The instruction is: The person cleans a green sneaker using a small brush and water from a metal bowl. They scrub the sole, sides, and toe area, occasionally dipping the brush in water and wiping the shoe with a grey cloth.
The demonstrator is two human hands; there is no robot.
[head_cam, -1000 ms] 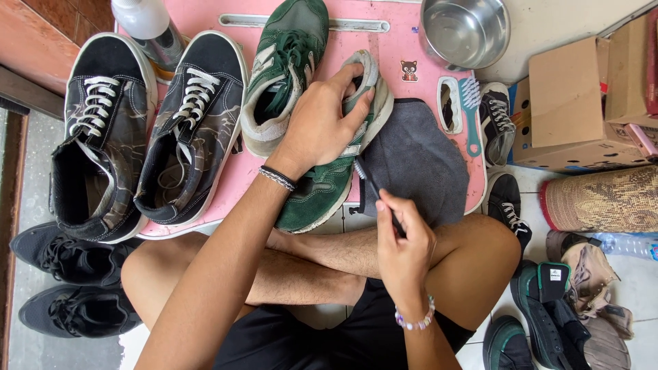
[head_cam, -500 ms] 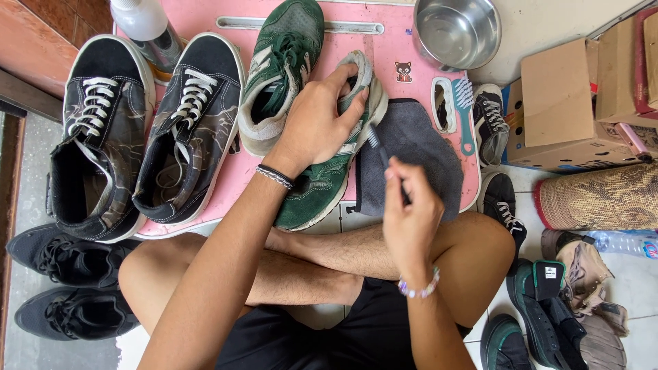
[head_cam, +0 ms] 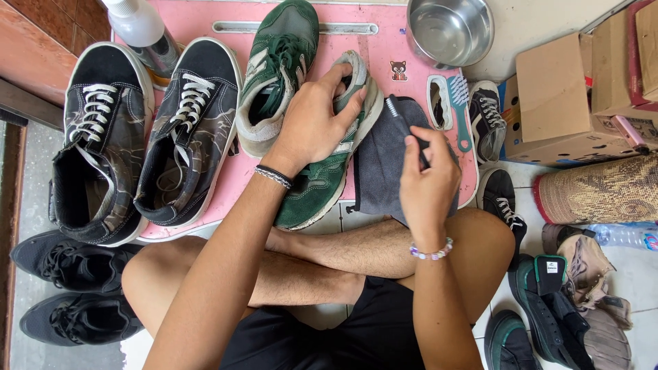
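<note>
Left hand (head_cam: 312,123) gripping green suede sneaker (head_cam: 329,171) on pink board (head_cam: 384,41); right hand (head_cam: 428,181) pinching small dark brush (head_cam: 401,118) over grey cloth (head_cam: 380,168).

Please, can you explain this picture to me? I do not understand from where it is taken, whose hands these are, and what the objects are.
A camera on a seated person's head looks down at their own crossed legs and bare hands. The left hand grips a green sneaker on a pink board. The right hand holds a small dark brush over a grey cloth. Nearby lie the second green sneaker, two black high-tops, a metal bowl and a teal brush.
</note>
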